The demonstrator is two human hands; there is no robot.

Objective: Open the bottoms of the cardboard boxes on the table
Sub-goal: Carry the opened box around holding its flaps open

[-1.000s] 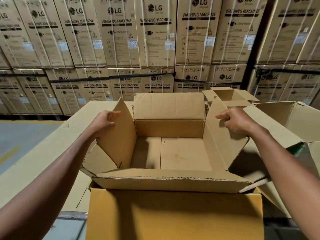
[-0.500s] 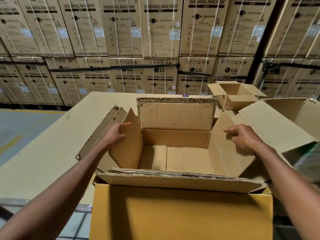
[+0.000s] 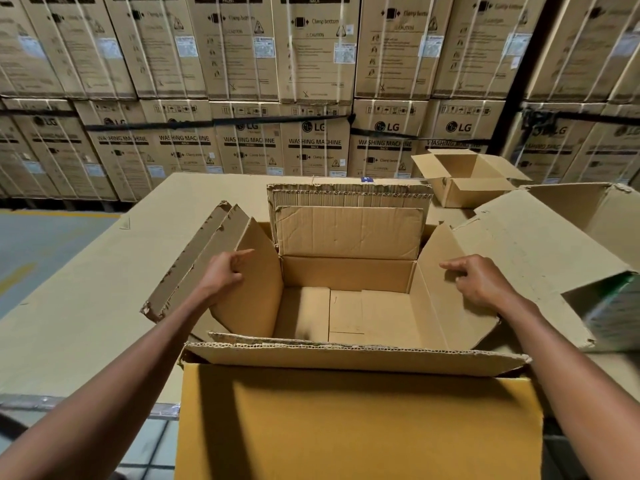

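An open brown cardboard box (image 3: 346, 271) stands on the table (image 3: 86, 289) right in front of me, its four top flaps raised and its bottom flaps lying closed inside. My left hand (image 3: 223, 273) grips the upper edge of the left side flap (image 3: 256, 289) with curled fingers. On the other side, my right hand (image 3: 481, 282) holds the right side flap (image 3: 440, 299) at its outer edge. Both side flaps lean outward. The far flap stands upright and the near flap (image 3: 346, 358) folds toward me over the yellow-brown front wall.
A larger open box (image 3: 540, 244) lies on its side at the right, touching the right flap. A small open box (image 3: 464, 178) sits at the table's far right. Stacked washing machine cartons (image 3: 311, 81) wall off the back. Grey floor (image 3: 31, 244) lies left of the table.
Both hands have moved down and outward with the side flaps, which now spread wider. The box sits lower in view and its left outer flap shows beside my left hand.
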